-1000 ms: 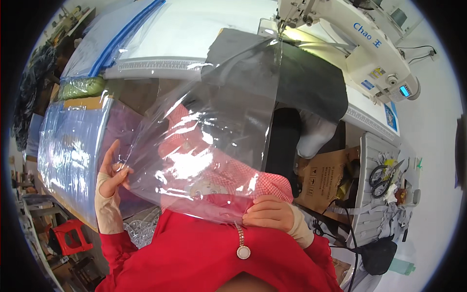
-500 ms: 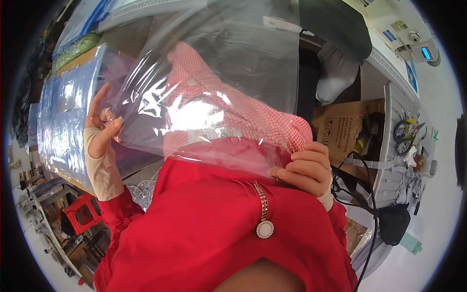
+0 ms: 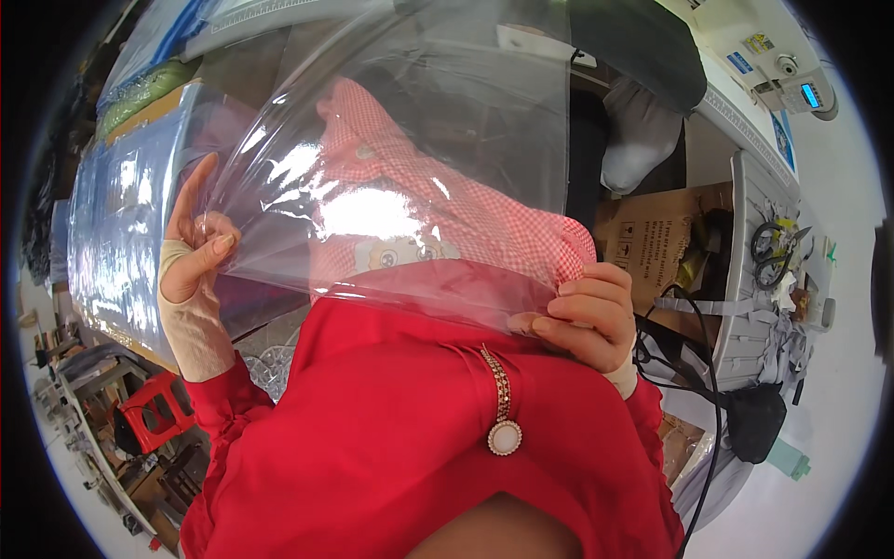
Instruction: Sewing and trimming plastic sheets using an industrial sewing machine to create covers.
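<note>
At the far left, a stack of clear-wrapped bundles [image 3: 112, 224] lies on the table [image 3: 279, 14]. The left hand [image 3: 197, 244] pinches the left edge of a clear plastic bag [image 3: 419, 140] between thumb and fingers, index finger pointing up. The bag is held up close in front of the person's red top, and a pink checked garment [image 3: 438, 214] sits inside it. The right hand [image 3: 587, 312] grips the bag's lower right corner, fingers curled shut over the plastic. Farther right stand a cardboard box [image 3: 652, 233] and scissors [image 3: 778, 252].

Red long-sleeved top, beige wrist cuffs beneath, beaded gold pendant with a round white disc.
</note>
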